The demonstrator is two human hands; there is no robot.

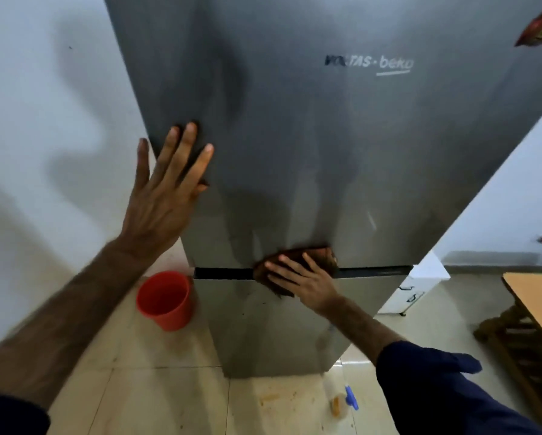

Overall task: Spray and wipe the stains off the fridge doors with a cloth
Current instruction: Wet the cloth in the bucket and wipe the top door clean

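A tall grey fridge fills the view, with an upper door (310,136) and a lower door (263,324) split by a dark gap. My left hand (166,196) lies flat and open against the left edge of the upper door, fingers spread. My right hand (304,281) presses a brown cloth (307,255) onto the fridge right at the gap between the doors. Wet streaks run down the upper door above the cloth. A spray bottle (338,400) with a blue trigger lies on the floor in front of the fridge.
A red bucket (164,299) stands on the tiled floor left of the fridge, next to the white wall (43,136). A wooden table (536,296) juts in at the right. A white cabinet (417,284) sits behind the fridge's right side. A red packet (539,28) shows at the top right.
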